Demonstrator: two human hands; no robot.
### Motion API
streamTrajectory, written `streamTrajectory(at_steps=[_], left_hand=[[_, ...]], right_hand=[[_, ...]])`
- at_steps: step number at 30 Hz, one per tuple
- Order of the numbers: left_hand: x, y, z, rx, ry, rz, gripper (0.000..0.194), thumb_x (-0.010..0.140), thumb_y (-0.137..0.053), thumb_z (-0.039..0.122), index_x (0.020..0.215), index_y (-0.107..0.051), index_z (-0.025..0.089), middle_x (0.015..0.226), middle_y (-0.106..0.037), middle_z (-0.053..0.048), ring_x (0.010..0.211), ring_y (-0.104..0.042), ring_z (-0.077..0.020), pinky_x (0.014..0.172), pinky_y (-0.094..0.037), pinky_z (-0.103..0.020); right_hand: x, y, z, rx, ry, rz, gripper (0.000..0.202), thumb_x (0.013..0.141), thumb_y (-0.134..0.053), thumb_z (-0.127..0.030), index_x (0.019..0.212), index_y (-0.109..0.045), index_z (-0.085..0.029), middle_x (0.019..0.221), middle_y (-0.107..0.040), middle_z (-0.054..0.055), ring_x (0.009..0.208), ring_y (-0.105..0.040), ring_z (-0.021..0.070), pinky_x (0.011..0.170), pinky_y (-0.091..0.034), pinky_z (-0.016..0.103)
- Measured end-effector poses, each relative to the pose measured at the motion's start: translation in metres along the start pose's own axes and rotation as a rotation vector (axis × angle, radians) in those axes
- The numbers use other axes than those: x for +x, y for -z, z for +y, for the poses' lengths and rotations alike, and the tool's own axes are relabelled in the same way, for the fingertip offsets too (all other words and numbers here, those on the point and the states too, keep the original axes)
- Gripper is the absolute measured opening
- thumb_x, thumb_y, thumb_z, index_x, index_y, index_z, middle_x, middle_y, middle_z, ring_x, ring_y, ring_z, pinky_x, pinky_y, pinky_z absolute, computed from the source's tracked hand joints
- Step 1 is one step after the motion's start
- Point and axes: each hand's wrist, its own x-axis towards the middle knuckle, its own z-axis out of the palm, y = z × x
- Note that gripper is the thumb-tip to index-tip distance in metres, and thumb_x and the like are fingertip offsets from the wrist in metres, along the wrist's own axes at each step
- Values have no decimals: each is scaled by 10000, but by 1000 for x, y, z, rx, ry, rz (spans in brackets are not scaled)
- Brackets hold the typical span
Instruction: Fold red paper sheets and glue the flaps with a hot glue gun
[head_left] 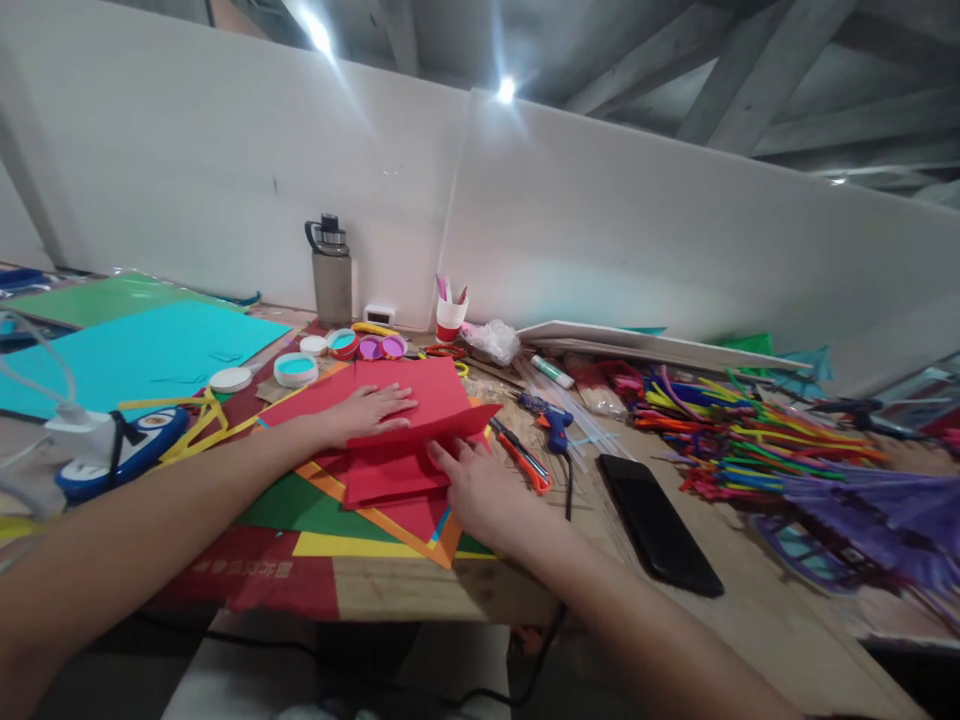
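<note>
A red sheet of paper (pixel 420 385) lies on a stack of coloured sheets, with a folded strip (pixel 431 430) standing up across its near part. My left hand (pixel 367 415) rests flat on the red sheet's left side, fingers stretched out. Against the near side of the raised strip is my right hand (pixel 480 490), its fingers spread and the tips touching the red paper. Its thumb is not clearly visible. Beneath the red sheet show orange paper (pixel 448 550), green paper (pixel 300 505) and yellow paper (pixel 352 546).
Right of the paper lie a utility knife (pixel 525 460), a blue glue gun (pixel 555 425) and a black phone (pixel 660 525). Several pipe cleaners (pixel 750 440) are heaped farther right. Behind stand paint pots (pixel 295 370), a grey bottle (pixel 332 285) and a pen cup (pixel 451 318).
</note>
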Motion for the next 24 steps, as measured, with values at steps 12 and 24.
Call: streamTrajectory(at_steps=[12, 24], left_hand=[[-12, 10, 5, -434, -87, 148, 610, 904, -305, 583, 1257, -572, 163, 1408, -475, -113, 1328, -385, -248, 1125, -250, -414], [-32, 29, -15, -423, -218, -204, 873, 648, -722, 540, 1408, -404, 252, 1520, -282, -106, 1383, -248, -351, 1128, -189, -469]], right_hand=[[-7, 5, 3, 104, 29, -16, 798, 878, -259, -666, 1436, -345, -103, 1473, -321, 219, 1311, -337, 378, 1031, -263, 544], [-7, -3, 18, 225, 12, 21, 817, 832, -353, -703, 1426, -374, -142, 1493, -329, 131, 1308, -336, 345, 1078, -216, 509]])
